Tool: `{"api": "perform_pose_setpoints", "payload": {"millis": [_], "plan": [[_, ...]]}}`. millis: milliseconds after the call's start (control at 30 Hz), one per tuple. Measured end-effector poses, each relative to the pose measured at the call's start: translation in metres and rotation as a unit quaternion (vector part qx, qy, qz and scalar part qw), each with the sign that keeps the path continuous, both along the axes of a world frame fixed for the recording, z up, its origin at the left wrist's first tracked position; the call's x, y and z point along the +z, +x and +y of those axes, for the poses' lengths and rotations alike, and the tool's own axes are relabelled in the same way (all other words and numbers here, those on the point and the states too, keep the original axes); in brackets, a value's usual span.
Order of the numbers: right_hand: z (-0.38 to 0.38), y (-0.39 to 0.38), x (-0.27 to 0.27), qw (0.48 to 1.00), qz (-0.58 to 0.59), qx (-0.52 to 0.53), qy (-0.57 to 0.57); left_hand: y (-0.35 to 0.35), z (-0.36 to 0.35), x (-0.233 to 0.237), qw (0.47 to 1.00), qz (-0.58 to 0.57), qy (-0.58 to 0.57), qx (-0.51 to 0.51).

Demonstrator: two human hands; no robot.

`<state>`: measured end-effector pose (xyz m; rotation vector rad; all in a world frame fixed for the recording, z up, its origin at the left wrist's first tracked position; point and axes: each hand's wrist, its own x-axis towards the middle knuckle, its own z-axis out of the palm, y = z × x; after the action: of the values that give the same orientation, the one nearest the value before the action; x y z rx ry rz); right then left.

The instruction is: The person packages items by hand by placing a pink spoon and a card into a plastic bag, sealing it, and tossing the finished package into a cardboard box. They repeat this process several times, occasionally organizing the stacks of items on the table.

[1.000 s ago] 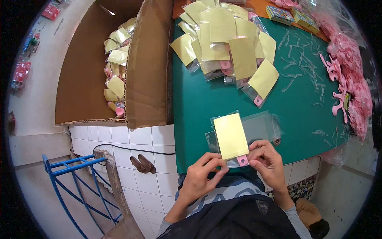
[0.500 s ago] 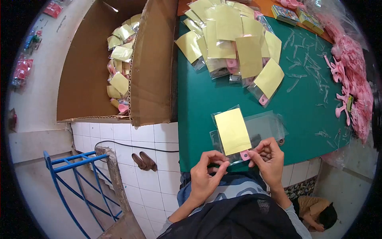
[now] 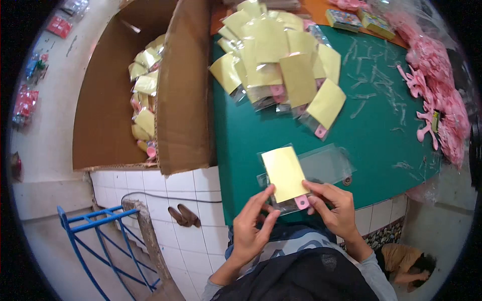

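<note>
Plastic, clear and shiny, wraps the packet (image 3: 284, 174) that both hands hold at the near edge of the green mat (image 3: 241, 135); inside it sits a flat yellow card, shaped like a tall box and tipped a little to the left; the card fills most of the bag, so only a thin see-through rim shows around it; a small pink piece (image 3: 302, 202) pokes out from under the card's bottom edge, on the side close to the person; the left hand (image 3: 251, 226) pinches the packet's bottom left corner, with long fingers on top and the thumb tucked below; the right hand (image 3: 335, 210) pinches the bottom right corner, its fingertips pressed together just beside the pink piece; under the packet, also on the mat's near edge, lie some empty clear bags (image 3: 326, 164) in a flat stack; at the far end of the mat is a big pile of packets (image 3: 281, 60) that look the same, yellow with pink bits showing; off the mat's left side stands an open cardboard box (image 3: 186, 90) with more of them inside; along the mat's right side is a heap of pink plastic parts (image 3: 442, 85).
</note>
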<state>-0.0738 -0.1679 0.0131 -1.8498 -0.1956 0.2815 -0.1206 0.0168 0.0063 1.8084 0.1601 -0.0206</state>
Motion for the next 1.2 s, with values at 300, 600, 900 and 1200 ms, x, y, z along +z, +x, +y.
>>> {"api": "perform_pose_setpoints", "payload": {"millis": [300,600,900,1200], "plan": [[-0.123,0.163,0.029,0.908,-0.270,-0.093,-0.306,0.153,0.040,0.015,0.880,-0.277,0.384,0.031],[-0.299,0.317,-0.040,0.707,-0.246,-0.141,-0.648,0.105,-0.042,-0.012,0.911,-0.191,0.315,-0.185],[-0.242,0.261,0.006,0.695,-0.280,-0.162,-0.642,0.115,-0.038,-0.028,0.901,-0.225,0.267,-0.257],[-0.154,0.137,0.067,0.875,-0.291,-0.204,-0.329,0.111,-0.039,-0.024,0.882,-0.267,0.314,-0.229]]}}
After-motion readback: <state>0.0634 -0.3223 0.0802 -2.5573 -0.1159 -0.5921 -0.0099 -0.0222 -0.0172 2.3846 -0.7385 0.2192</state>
